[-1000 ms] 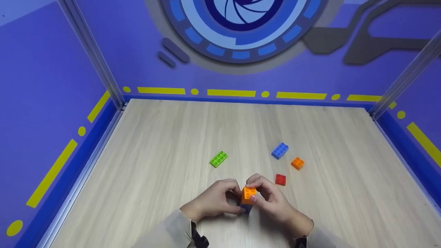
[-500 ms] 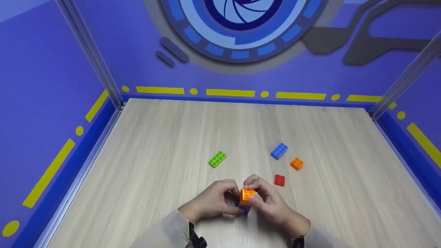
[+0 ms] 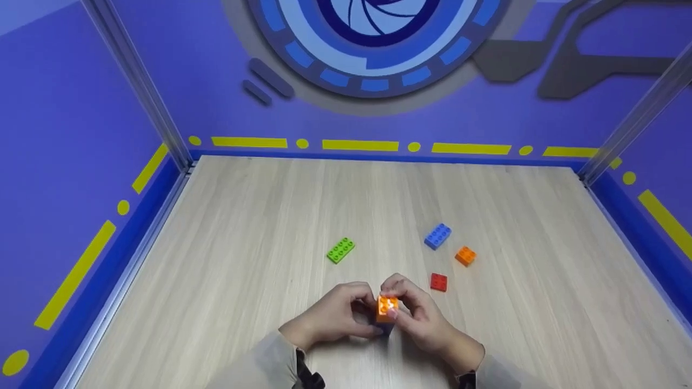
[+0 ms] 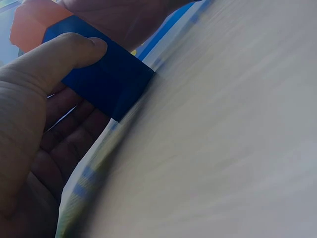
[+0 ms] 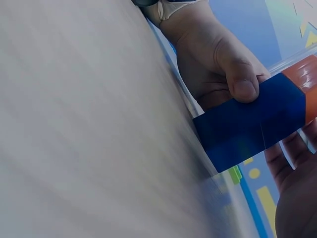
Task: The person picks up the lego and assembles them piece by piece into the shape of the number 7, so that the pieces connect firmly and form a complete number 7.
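Observation:
An orange toy building brick (image 3: 387, 309) with studs tops a dark blue brick stack (image 4: 111, 74), which stands upright with its lower end at the tabletop. My left hand (image 3: 336, 314) grips the blue part from the left, thumb pressed flat on its side. From the right, my right hand (image 3: 424, 317) pinches the orange brick between thumb and fingers. A thin seam crosses the blue side (image 5: 247, 129) in the right wrist view. In the head view, the hands and the orange brick hide most of the blue part.
Loose on the wood-grain table (image 3: 243, 216) lie a green brick (image 3: 341, 250), a blue brick (image 3: 438, 236), a small orange brick (image 3: 465, 256) and a red brick (image 3: 439, 282). The red one is just beyond my right hand. Purple-blue panels (image 3: 346, 124) wall the back and sides.

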The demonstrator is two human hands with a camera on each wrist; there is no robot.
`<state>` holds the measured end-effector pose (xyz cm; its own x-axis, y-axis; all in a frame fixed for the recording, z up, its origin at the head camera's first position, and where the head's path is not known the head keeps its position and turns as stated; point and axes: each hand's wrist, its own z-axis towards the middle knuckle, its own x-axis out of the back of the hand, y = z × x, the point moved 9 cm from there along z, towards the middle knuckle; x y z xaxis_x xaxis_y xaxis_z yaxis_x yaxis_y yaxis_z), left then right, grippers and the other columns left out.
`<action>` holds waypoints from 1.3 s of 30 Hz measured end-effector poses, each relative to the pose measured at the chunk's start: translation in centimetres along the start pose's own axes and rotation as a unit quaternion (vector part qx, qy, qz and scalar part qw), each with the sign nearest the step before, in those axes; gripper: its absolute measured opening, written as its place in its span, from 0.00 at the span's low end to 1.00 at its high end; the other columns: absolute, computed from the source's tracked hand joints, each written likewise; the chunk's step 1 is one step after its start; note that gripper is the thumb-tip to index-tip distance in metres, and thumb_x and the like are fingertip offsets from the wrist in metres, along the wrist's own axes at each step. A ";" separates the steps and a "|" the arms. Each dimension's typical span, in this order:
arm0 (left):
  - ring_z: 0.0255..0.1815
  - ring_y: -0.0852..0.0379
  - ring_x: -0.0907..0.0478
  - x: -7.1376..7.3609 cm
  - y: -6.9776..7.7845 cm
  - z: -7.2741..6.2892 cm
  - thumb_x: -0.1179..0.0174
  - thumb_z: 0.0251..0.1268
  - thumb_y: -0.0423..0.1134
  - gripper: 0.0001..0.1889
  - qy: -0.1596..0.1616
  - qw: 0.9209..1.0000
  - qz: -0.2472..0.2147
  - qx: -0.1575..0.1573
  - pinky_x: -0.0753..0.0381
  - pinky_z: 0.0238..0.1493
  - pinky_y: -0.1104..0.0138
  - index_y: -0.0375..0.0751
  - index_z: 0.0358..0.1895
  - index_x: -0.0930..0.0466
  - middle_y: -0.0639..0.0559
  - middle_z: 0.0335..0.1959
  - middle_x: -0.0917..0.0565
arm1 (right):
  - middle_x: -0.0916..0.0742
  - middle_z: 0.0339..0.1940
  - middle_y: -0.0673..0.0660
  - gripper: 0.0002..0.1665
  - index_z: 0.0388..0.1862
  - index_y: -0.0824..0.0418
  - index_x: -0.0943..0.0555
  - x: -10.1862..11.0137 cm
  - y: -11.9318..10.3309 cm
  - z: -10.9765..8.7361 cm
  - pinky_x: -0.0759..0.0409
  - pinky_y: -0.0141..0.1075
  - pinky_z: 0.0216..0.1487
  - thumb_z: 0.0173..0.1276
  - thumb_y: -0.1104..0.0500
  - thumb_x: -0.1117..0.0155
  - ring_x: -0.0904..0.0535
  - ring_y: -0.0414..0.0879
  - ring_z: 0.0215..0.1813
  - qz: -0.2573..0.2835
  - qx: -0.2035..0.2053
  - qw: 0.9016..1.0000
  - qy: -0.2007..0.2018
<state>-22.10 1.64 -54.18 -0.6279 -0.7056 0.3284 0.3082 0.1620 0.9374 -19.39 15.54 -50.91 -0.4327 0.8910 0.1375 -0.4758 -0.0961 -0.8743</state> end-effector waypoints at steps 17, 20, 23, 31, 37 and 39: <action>0.55 0.66 0.10 0.2 -0.1 -0.3 0.16 0.63 0.37 0.15 0.005 1.000 -0.009 0.005 0.13 0.66 0.68 0.42 0.46 0.12 0.50 0.51 0.09 | 0.19 0.51 0.61 0.17 0.53 0.66 0.21 -0.1 -0.1 0.2 0.18 0.35 0.63 0.71 0.81 0.41 0.20 0.43 0.57 0.002 0.035 0.999 -0.005; 0.55 0.67 0.11 0.2 0.1 -0.1 0.16 0.63 0.38 0.15 0.007 1.000 -0.009 0.009 0.14 0.66 0.68 0.44 0.47 0.12 0.52 0.51 0.09 | 0.19 0.51 0.60 0.18 0.54 0.66 0.20 0.2 -0.2 0.3 0.18 0.35 0.63 0.71 0.81 0.41 0.20 0.43 0.57 0.006 0.037 0.999 -0.002; 0.54 0.67 0.10 0.1 -0.1 -0.1 0.16 0.63 0.36 0.15 0.003 0.999 -0.028 0.020 0.11 0.64 0.68 0.43 0.47 0.12 0.53 0.51 0.10 | 0.19 0.51 0.61 0.19 0.55 0.66 0.20 0.2 -0.2 0.1 0.18 0.35 0.63 0.72 0.81 0.41 0.20 0.43 0.57 0.010 0.036 0.999 -0.001; 0.53 0.65 0.08 0.3 -0.4 0.0 0.15 0.60 0.32 0.17 -0.014 0.996 -0.078 0.038 0.08 0.61 0.66 0.41 0.50 0.11 0.50 0.54 0.10 | 0.19 0.52 0.63 0.20 0.56 0.65 0.19 0.2 -0.1 0.1 0.18 0.35 0.65 0.72 0.82 0.41 0.20 0.43 0.58 0.014 0.032 0.999 0.002; 0.56 0.59 0.09 2.2 0.7 0.1 0.17 0.62 0.32 0.19 -0.003 0.997 -0.067 0.028 0.08 0.65 0.64 0.37 0.55 0.10 0.42 0.56 0.09 | 0.18 0.53 0.59 0.19 0.56 0.68 0.20 0.2 0.0 0.1 0.17 0.35 0.64 0.72 0.81 0.41 0.19 0.43 0.58 0.012 0.027 1.000 0.000; 0.56 0.57 0.10 3.2 1.3 0.3 0.18 0.63 0.33 0.19 0.012 0.998 -0.057 0.032 0.08 0.64 0.65 0.37 0.56 0.10 0.43 0.55 0.09 | 0.17 0.54 0.55 0.17 0.56 0.69 0.20 0.3 0.1 -0.2 0.17 0.35 0.64 0.73 0.81 0.41 0.19 0.43 0.58 0.012 0.020 1.000 0.001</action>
<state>-23.96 -0.17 -51.88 -0.6386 -0.7386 0.2161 0.1889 0.1217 0.9744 -19.42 15.91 -50.99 -0.4432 0.8889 0.1160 -0.4951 -0.1349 -0.8583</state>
